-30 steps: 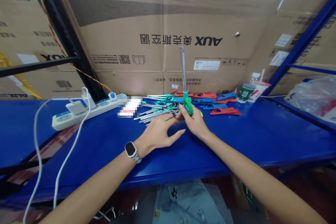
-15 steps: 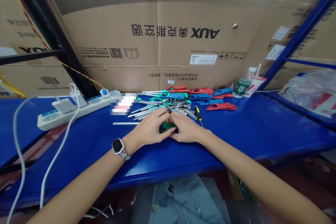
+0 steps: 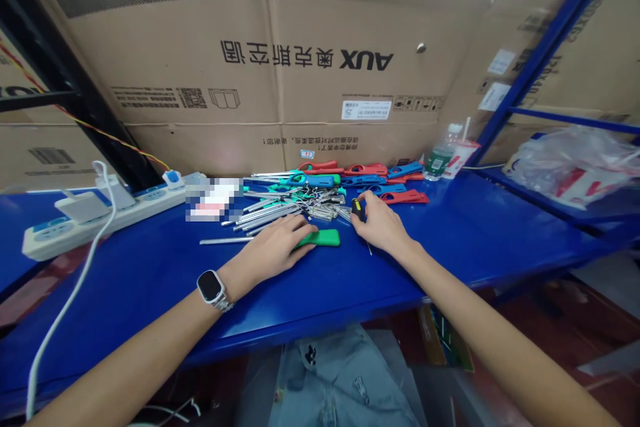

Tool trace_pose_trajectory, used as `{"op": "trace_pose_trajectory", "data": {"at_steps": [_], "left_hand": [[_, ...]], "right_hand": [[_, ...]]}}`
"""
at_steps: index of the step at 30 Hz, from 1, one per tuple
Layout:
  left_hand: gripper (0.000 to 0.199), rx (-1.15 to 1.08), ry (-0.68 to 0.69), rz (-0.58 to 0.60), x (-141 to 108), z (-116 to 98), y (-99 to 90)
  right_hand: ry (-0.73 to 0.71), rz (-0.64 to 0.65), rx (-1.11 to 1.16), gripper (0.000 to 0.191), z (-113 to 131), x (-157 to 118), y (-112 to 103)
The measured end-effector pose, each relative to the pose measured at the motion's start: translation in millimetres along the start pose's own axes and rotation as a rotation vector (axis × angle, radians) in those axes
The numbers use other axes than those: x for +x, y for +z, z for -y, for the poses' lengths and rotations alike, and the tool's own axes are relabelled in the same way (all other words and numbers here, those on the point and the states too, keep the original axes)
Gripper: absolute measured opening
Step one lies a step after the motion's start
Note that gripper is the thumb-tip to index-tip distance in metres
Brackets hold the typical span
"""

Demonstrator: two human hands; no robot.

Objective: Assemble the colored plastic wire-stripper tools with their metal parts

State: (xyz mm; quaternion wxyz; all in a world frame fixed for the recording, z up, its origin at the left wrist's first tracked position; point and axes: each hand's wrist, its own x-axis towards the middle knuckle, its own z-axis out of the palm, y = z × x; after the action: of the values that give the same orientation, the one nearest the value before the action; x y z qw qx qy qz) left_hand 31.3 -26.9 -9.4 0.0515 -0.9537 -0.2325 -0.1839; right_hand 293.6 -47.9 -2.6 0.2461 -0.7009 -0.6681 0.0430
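Observation:
My left hand (image 3: 275, 247) is closed round a green lighter (image 3: 327, 237) whose long metal rod (image 3: 225, 241) points left, low over the blue table. To its right, my right hand (image 3: 383, 221) has its fingers round the black and yellow handle of a screwdriver (image 3: 358, 208); the thin shaft points down toward the table. Just beyond both hands lies a pile of metal rods and wires (image 3: 280, 207). Behind it are blue lighter handles (image 3: 320, 180) and red ones (image 3: 406, 197).
A white power strip (image 3: 135, 212) with plugs and a cable lies at the left of the blue table (image 3: 310, 300). At the back right stand a bottle (image 3: 439, 159) and a cup (image 3: 459, 159). Cardboard (image 3: 300, 13) rises behind. A plastic bag (image 3: 575, 163) sits far right.
My right hand has left the green lighter, moved right and taken hold of the screwdriver. The green handle now shows beyond my left fingers. The camera view has shifted slightly right.

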Motion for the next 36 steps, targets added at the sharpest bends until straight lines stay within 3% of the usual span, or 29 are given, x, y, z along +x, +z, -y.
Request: {"op": "trace_pose_trajectory", "data": {"at_steps": [6,11,14,17,20,23,27,31,33,36], "left_hand": [[0.038,0.112,0.077,-0.026,1.6,-4.6,-6.5],[0.034,0.142,0.052,0.005,1.3,-8.7,-6.8],[0.037,0.142,0.030,0.005,-1.0,-7.5,-8.2],[0.039,0.111,0.024,0.019,-3.1,-4.6,-9.1],[0.039,0.134,-0.010,0.035,-2.7,-2.1,-9.5],[0.039,0.167,-0.030,0.009,-1.0,2.3,-11.9],[0.035,-0.005,-0.146,-0.083,-2.5,19.7,-18.3],[0.031,-0.252,-0.356,-0.154,-9.7,40.8,-22.2],[0.029,-0.319,-0.374,-0.153,-12.0,43.1,-22.5],[0.024,-0.399,-0.278,-0.115,-11.2,35.3,-22.9]], "right_hand": [[0.066,0.094,-0.069,0.040,3.3,3.2,-2.0],[0.057,0.032,-0.061,0.044,-5.3,5.4,-2.8],[0.026,-0.071,0.153,0.052,-5.9,7.6,-4.1],[-0.022,-0.144,0.560,0.055,5.7,14.0,-4.1],[-0.066,-0.081,0.928,0.064,31.0,26.4,-0.1],[-0.130,-0.056,1.060,0.069,60.4,42.3,8.0],[-0.265,-0.027,1.031,0.051,82.4,56.0,23.1],[-0.301,-0.041,0.863,0.035,80.3,52.0,33.6],[-0.296,-0.048,0.807,0.034,75.8,46.8,34.6],[-0.304,-0.066,0.777,0.032,70.2,40.7,34.1]]}}
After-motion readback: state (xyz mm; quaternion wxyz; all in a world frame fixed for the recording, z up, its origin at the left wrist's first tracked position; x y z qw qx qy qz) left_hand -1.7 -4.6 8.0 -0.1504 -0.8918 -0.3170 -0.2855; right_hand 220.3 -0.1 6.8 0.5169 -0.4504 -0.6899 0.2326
